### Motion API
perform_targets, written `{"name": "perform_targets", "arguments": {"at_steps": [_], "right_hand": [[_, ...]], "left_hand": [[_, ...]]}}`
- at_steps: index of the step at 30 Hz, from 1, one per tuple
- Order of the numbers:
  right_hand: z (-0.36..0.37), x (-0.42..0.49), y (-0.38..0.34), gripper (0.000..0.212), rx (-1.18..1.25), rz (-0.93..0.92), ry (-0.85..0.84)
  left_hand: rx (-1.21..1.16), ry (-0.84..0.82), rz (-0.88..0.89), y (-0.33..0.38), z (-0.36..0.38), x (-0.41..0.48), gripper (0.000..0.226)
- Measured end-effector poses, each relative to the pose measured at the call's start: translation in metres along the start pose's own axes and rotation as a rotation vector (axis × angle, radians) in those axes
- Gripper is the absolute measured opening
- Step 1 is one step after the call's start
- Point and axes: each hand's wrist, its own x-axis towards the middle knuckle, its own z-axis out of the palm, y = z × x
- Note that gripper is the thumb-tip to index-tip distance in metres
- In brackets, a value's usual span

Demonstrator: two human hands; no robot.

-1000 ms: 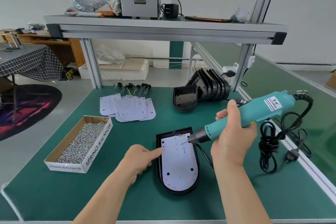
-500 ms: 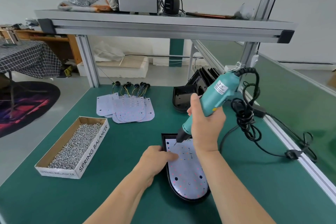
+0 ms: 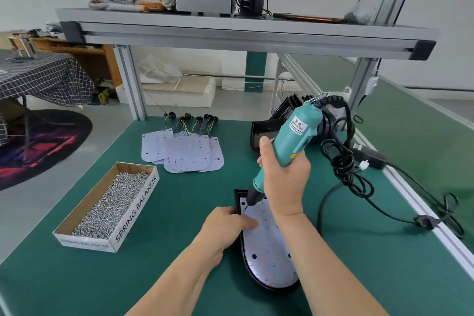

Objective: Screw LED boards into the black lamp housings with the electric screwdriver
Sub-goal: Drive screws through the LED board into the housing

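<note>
A black lamp housing (image 3: 257,283) lies on the green mat in front of me, with a white LED board (image 3: 269,246) seated inside it. My right hand (image 3: 284,179) grips the teal electric screwdriver (image 3: 295,136), held steeply tilted. Its bit touches the board's upper left corner, where a screw sits. My left hand (image 3: 225,226) rests on the housing's left edge, its fingertips pressing on the board just below the bit.
A cardboard box of screws (image 3: 110,208) stands at the left. Spare LED boards (image 3: 189,154) with wires lie fanned behind, and stacked black housings (image 3: 261,131) sit behind the screwdriver. Its coiled cable (image 3: 338,161) runs right to a plug (image 3: 423,222). A shelf spans overhead.
My right hand swung the screwdriver from nearly flat to steeply upright and brought the bit to the board's upper left corner. My left hand moved further onto the board.
</note>
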Motion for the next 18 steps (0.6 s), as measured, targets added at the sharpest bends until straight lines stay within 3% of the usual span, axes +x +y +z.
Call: {"name": "perform_targets", "arguments": {"at_steps": [5,18], "right_hand": [[0.0051,-0.0011,-0.0005,0.037,-0.032,-0.043,-0.052],[0.0075,-0.0043,0.0032,0.031,-0.007,0.048,-0.040]], "left_hand": [[-0.008,0.022,0.000,-0.0030,-0.0003,0.0005,0.018],[0.015,0.015,0.006,-0.0043,0.0010,0.0009,0.030]]}}
